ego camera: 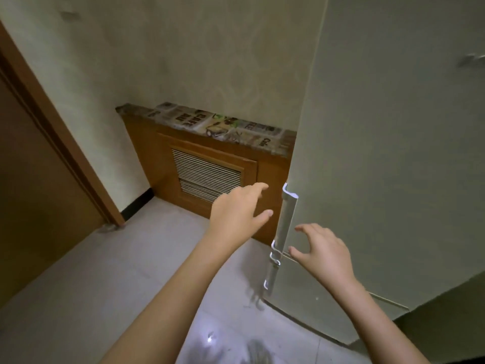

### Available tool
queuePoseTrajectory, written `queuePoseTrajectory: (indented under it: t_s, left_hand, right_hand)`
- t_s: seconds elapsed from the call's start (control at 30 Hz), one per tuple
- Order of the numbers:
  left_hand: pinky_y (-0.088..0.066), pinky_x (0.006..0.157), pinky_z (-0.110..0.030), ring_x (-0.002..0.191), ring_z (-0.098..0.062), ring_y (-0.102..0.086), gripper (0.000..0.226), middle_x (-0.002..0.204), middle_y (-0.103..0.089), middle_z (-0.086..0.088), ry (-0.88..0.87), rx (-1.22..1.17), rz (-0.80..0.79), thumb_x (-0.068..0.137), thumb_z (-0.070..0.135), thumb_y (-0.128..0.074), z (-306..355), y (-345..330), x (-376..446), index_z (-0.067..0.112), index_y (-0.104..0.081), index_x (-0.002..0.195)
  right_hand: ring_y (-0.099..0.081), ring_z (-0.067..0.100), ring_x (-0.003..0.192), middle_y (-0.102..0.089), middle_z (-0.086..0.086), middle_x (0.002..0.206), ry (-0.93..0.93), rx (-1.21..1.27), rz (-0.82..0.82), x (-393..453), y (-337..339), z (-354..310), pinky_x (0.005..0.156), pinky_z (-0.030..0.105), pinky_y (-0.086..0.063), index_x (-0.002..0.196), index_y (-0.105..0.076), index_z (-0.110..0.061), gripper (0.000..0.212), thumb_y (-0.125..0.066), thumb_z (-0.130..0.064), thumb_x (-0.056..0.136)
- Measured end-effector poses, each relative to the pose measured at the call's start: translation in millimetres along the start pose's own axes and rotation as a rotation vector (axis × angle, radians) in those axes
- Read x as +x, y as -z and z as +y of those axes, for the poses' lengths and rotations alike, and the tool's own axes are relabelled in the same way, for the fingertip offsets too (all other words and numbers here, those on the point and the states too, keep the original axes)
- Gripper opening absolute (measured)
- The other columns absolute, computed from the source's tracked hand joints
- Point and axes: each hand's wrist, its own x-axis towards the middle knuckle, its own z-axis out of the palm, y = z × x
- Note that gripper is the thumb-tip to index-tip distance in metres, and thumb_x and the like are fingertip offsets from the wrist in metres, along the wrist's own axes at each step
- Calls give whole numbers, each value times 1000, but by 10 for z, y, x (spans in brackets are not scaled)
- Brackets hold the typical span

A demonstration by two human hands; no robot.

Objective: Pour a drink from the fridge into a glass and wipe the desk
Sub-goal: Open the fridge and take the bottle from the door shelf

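Observation:
A tall pale grey-green fridge [388,153] fills the right side of the view, its doors closed. A white vertical handle [287,219] runs down the left edge of the upper door, with a second short handle [271,274] below it. My left hand [236,214] hovers open just left of the upper handle, fingers spread, not touching it. My right hand [322,253] is open with curled fingers, right in front of the door face beside the handle's lower end. No drink, glass or desk is in view.
A low wooden cabinet [147,143] with a slatted vent [204,177] stands against the back wall, its top covered with printed paper. A brown wooden door [39,179] and its frame stand at the left. Pale floor tiles [105,271] lie below.

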Motion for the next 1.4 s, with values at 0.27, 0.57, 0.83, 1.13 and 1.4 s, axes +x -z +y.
queuePoseTrajectory:
  t_s: [0.27,0.57,0.83,1.13,1.4]
  left_hand:
    - [-52,84,-39,125,-18,-49,104,145,-43,1,-118,-231,-20,73,54,-71,-25,-124,1416,29,-3,149]
    - [-42,67,-36,98,-29,-58,70,111,-56,-8,-231,-465,-54,74,61,-67,142,-228,2322,10,-42,115]
    - [-47,61,-37,76,-32,-66,68,82,-69,-13,-418,-366,135,75,56,-68,72,-253,2398,4,-51,114]
    - [-40,53,-32,67,-31,-65,56,73,-68,-11,-470,-423,183,78,55,-66,28,-298,2362,5,-58,100]
    - [-30,49,-26,55,-29,-61,55,61,-64,-10,-534,-488,282,72,56,-72,-36,-338,2253,3,-62,85]
  right_hand:
    - [-52,24,111,-59,-1,117,-190,-88,1,1021,-190,1,84,37,-44,120,-50,-23,53,-67,-44,74]
    - [-59,29,101,-60,6,109,-346,-95,-63,1467,-408,-294,73,34,-45,108,-54,-15,36,-56,-43,86]
    - [-58,31,97,-65,9,104,-478,-149,33,1579,-552,-448,68,34,-42,97,-58,-12,23,-48,-33,93]
    - [-57,31,97,-66,10,103,-546,-125,115,1570,-586,-485,67,34,-38,89,-58,-11,23,-51,-32,93]
    - [-58,32,96,-67,9,99,-547,-160,87,1411,-589,-527,62,32,-33,88,-59,-12,19,-52,-30,92]
